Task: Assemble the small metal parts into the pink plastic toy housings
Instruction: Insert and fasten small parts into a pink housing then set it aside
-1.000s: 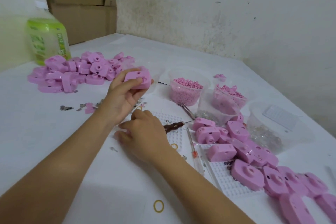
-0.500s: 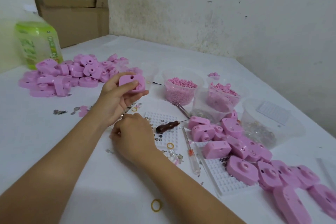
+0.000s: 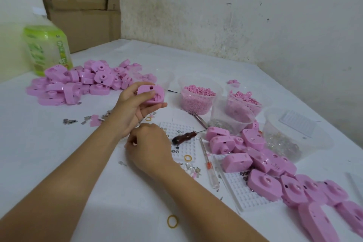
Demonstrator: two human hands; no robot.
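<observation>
My left hand (image 3: 131,112) grips one pink housing (image 3: 150,94) above the table, its open side with a small slot turned toward me. Just below it, my right hand (image 3: 150,146) rests knuckles-up on the white table with the fingers curled under; what they hold is hidden. Small metal parts (image 3: 70,121) lie scattered to the left, and a few more (image 3: 122,163) lie beside the right hand. A heap of pink housings (image 3: 78,82) lies at the back left. Another row of housings (image 3: 275,165) runs along the right.
Two white perforated trays (image 3: 183,128) (image 3: 245,194), a wooden-handled awl (image 3: 184,137), tweezers (image 3: 198,117) and a clear screwdriver (image 3: 210,171) lie right of my hands. Tubs of pink bits (image 3: 196,98) (image 3: 243,102) and clear tubs (image 3: 284,139) stand behind. A green bottle (image 3: 47,49) and cardboard boxes (image 3: 82,6) are at the back left.
My left hand has turned the pink housing slightly while keeping it raised. The right hand stays low on the table in nearly the same spot.
</observation>
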